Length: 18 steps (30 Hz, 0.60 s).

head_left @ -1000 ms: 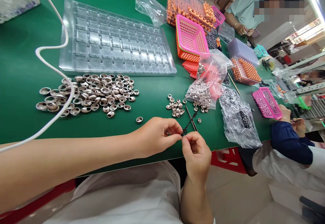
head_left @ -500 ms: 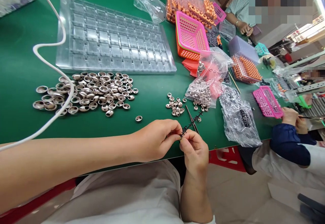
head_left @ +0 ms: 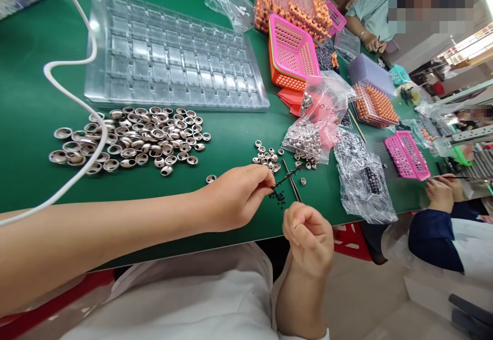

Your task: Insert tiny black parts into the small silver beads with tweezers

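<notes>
Between thumb and index finger, my left hand (head_left: 246,196) pinches one end of a thin black plastic sprue (head_left: 288,175) with short side stubs. Below the sprue, a scatter of tiny black pieces (head_left: 278,197) lies on the green table. My right hand (head_left: 308,237) is closed at the table's front edge, apart from the sprue; whatever its fingertips may hold is too small to make out. Metal tweezers (head_left: 291,182) lie under the sprue. Just beyond are a small heap of silver eye-shaped metal shells (head_left: 267,157) and a clear bag (head_left: 308,139) of similar shells.
A larger pile of metal shells (head_left: 146,137) lies left, under a white cable (head_left: 73,65). Behind it sits a clear compartment tray (head_left: 173,52). Stacked baskets (head_left: 295,55), a crumpled plastic bag (head_left: 356,175) and a pink basket (head_left: 406,155) stand right. Co-workers' hands (head_left: 441,193) are farther right.
My right hand has drawn away from the sprue, toward the table edge and rightward. The left hand, still gripping the sprue, has risen slightly. The tiny black pieces now show plainly.
</notes>
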{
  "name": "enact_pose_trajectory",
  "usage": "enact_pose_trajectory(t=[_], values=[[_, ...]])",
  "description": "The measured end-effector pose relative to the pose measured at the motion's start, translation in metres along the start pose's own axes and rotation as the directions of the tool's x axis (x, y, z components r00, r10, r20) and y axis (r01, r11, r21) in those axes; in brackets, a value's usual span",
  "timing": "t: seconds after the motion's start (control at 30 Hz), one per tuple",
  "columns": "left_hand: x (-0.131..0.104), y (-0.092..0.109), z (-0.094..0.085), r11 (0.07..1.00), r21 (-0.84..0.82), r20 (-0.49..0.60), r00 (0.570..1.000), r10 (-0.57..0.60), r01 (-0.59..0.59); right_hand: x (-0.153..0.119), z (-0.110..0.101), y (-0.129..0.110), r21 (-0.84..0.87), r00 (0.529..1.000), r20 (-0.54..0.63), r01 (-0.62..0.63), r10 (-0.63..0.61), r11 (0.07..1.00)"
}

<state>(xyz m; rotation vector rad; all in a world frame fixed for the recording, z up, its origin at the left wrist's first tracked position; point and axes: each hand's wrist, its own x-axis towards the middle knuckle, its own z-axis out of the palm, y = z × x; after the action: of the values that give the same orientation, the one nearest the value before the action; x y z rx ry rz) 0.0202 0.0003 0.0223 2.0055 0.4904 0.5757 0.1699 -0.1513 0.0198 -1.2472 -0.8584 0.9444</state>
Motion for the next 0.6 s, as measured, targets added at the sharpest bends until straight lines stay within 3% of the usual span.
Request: enact_pose_trajectory(t=[0.1, 0.2, 0.3, 0.43, 0.6], values=[[-0.002, 0.000, 0.001, 1.000, -0.021, 0.024, 1.000, -0.005, 0.006, 0.000, -0.010, 0.004, -0.405, 0.977, -0.108, 0.124, -0.182, 0.906], [-0.003, 0.001, 0.002, 0.998, -0.044, 0.043, 0.998, -0.045, 0.046, 0.002, -0.017, 0.010, -0.710, 0.960, 0.004, 0.200, -0.280, 0.675], [-0.002, 0.001, 0.003, 0.991, -0.069, 0.048, 0.993, -0.111, 0.114, 0.003, -0.018, 0.017, -0.812, 0.944, 0.181, 0.301, -0.275, 0.500], [0.000, 0.000, 0.004, 0.980, -0.128, 0.053, 0.987, -0.149, 0.155, 0.006, -0.015, 0.021, -0.881, 0.924, 0.261, 0.346, -0.278, 0.324], [0.000, -0.001, 0.003, 0.970, -0.145, 0.062, 0.981, -0.185, 0.193, 0.006, -0.015, 0.021, -0.895, 0.908, 0.269, 0.359, -0.322, 0.265]])
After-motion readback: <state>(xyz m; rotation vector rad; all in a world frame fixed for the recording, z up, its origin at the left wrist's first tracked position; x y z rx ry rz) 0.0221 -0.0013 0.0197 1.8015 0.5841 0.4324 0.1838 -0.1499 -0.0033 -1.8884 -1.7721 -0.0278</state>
